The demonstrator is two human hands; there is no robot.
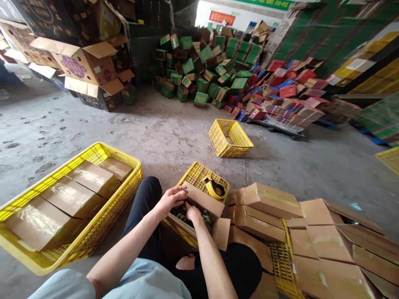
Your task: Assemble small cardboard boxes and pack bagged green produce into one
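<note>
An open cardboard box (199, 198) with raised flaps stands in front of me on an upturned yellow crate (195, 174). Dark green, mottled contents (178, 212) show inside; their kind is unclear. My left hand (171, 201) is at the box's left corner, fingers stretched out, with nothing visible in them. Reaching down into the box, my right hand (193, 214) touches the contents, most of its fingers hidden. Behind the box's far flap, a yellow tape dispenser (214, 188) lies on the crate.
At left stands a long yellow crate (134, 166) of taped cartons (77, 195). More cartons (330, 236) are stacked at right around another crate (280, 259). Ahead sits a yellow basket (230, 139). Piled green boxes (199, 79) and red-and-blue boxes (286, 91) lie farther back.
</note>
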